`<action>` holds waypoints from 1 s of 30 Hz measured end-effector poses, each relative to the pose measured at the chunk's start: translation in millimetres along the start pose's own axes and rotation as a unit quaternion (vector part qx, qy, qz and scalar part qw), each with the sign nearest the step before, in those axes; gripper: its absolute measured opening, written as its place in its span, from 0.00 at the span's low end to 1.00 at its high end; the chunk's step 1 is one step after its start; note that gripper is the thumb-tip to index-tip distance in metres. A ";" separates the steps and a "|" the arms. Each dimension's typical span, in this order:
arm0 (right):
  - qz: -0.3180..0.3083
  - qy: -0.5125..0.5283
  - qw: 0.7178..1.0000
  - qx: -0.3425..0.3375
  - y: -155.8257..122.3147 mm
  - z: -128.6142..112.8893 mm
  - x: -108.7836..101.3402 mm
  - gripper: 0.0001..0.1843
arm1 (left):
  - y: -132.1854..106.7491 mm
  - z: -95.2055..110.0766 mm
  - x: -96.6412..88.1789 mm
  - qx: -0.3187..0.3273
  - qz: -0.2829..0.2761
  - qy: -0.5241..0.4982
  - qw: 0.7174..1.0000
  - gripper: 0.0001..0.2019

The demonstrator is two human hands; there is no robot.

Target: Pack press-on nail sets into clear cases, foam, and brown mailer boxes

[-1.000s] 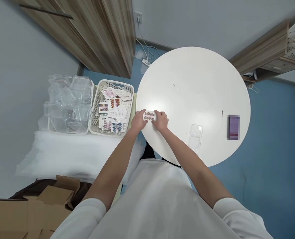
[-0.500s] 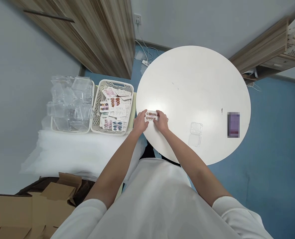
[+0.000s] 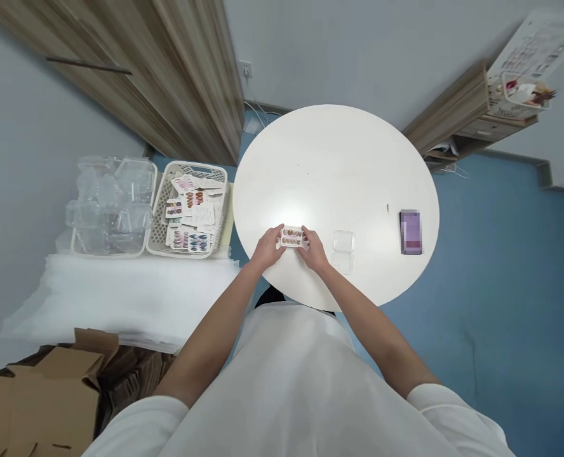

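Note:
A white card of press-on nails (image 3: 292,237), with two rows of brownish nails, is held level over the near left part of the round white table (image 3: 329,146). My left hand (image 3: 268,248) grips its left edge between thumb and fingers. On the opposite edge, my right hand (image 3: 313,249) pinches the card the same way. Just right of my right hand lies a clear plastic case (image 3: 343,242), opened out flat on the tabletop.
A white basket (image 3: 154,225) full of nail cards stands left of the table, beside another basket heaped with clear plastic boxes (image 3: 113,200). White foam sheets (image 3: 134,285) and cardboard boxes (image 3: 48,393) lie nearer. A pixelated purple item (image 3: 411,232) rests on the table's right.
My view has turned right, so table and baskets appear further left. Both hands, still on the nail card, have come closer to the clear case.

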State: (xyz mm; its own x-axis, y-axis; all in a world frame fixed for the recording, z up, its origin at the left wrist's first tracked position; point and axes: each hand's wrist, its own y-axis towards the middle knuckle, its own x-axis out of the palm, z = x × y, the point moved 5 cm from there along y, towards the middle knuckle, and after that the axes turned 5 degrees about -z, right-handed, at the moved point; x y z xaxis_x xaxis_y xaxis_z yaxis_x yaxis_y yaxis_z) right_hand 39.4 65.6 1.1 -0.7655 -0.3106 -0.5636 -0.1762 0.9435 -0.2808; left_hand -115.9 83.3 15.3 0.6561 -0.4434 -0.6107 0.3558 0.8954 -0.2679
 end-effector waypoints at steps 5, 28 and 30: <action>-0.013 0.019 1.000 -0.002 -50.9 33.0 -31.8 0.34 | -14.7 36.1 43.6 0.040 -0.044 0.009 0.998 0.31; -0.036 -0.023 0.998 0.040 -94.8 130.8 -86.2 0.34 | 4.3 89.9 154.8 -0.070 -0.110 0.183 0.975 0.30; -0.036 -0.035 0.998 0.039 -94.5 130.1 -86.1 0.34 | 4.4 88.0 157.3 -0.065 -0.111 0.174 0.976 0.30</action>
State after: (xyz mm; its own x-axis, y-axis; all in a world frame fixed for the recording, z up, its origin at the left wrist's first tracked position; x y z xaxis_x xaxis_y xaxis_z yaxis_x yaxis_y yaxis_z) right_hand 202.5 -11.9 -24.9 -0.7064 -0.3872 -0.5925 -0.1784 0.9075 -0.3803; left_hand 47.4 13.8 -16.3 0.2986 -0.6068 -0.7366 0.3614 0.7862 -0.5012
